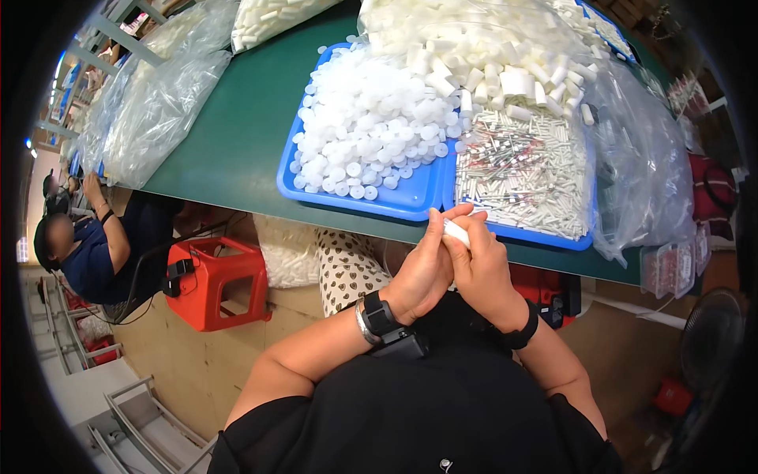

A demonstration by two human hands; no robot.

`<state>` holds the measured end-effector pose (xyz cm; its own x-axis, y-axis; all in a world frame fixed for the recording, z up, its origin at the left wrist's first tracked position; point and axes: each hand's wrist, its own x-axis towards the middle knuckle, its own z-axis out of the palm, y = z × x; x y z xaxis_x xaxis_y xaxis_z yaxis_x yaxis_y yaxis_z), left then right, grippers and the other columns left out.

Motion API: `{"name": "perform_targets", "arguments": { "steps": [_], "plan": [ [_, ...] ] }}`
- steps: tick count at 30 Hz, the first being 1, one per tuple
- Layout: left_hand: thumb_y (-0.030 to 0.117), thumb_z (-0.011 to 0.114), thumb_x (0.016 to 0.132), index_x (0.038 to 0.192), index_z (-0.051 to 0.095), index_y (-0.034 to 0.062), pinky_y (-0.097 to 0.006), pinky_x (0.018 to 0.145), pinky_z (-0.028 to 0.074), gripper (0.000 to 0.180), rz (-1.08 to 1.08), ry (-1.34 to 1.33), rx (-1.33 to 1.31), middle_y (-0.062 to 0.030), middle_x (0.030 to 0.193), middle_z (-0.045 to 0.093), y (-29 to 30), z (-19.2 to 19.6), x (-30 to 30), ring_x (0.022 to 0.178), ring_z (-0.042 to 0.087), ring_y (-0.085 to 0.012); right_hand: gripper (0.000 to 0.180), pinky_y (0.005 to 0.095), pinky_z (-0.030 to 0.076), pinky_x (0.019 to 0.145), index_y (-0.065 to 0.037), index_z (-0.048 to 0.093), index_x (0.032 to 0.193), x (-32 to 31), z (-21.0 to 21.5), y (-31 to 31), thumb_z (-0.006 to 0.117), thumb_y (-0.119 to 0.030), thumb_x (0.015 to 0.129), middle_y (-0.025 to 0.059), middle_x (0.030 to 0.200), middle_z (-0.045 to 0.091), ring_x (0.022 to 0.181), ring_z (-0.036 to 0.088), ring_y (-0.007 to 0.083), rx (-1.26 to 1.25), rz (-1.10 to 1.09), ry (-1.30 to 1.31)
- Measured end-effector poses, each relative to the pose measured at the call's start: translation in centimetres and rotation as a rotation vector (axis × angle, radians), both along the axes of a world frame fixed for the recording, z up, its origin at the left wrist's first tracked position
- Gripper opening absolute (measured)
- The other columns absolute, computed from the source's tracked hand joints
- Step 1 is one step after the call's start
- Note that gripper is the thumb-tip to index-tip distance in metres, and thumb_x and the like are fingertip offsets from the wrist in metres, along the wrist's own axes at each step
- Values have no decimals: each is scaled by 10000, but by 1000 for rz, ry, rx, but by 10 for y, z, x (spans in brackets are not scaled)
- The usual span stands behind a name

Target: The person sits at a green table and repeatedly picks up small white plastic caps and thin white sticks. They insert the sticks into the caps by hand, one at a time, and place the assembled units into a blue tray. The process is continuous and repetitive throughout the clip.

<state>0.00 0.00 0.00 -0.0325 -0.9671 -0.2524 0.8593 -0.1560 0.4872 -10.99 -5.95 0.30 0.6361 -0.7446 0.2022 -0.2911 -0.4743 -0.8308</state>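
Both hands, left hand (422, 268) and right hand (480, 265), closed around small white plastic tube (455, 231); best kept steady, aligned, above blue plastic tray (410, 201).

I see just one view, from a camera on the person's head. It looks steeply down, close over the near edge of the green worktop (237, 134). Everything bends toward the picture's round rim, and the worktop's far side runs off the top.
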Motion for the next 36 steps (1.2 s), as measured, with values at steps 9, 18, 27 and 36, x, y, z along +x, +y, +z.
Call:
{"name": "perform_targets", "arguments": {
  "steps": [9,18,27,36],
  "plan": [
    [464,271,1064,1404,424,52,-438,1038,449,556,47,-180,31,-107,1404,499,13,1,11,1296,489,-254,313,189,293,468,-28,542,1068,-2,18,-6,429,-319,1060,-20,705,486,526,375,16,1228,241,-150],
    [548,353,1023,1389,389,-13,-478,1098,340,671,-246,68,606,-151,1397,470,64,-59,33,1298,448,-256,275,499,492,716,-6,513,1008,-15,-27,19,590,-266,958,255,887,659,848,639,436,208,431,536],
    [283,478,1025,1047,618,18,-316,849,495,301,-202,-56,513,-97,998,661,50,-35,86,911,622,-186,291,426,528,742,-34,635,1111,-29,-9,-5,669,-220,890,174,915,690,819,669,357,-140,491,433],
    [191,597,974,1029,644,0,-282,729,502,204,52,-1071,3,-63,945,642,-19,29,94,793,618,-147,136,396,516,651,-14,624,918,-39,25,-86,613,21,787,106,876,619,774,628,293,-651,14,398]
  ]
}}
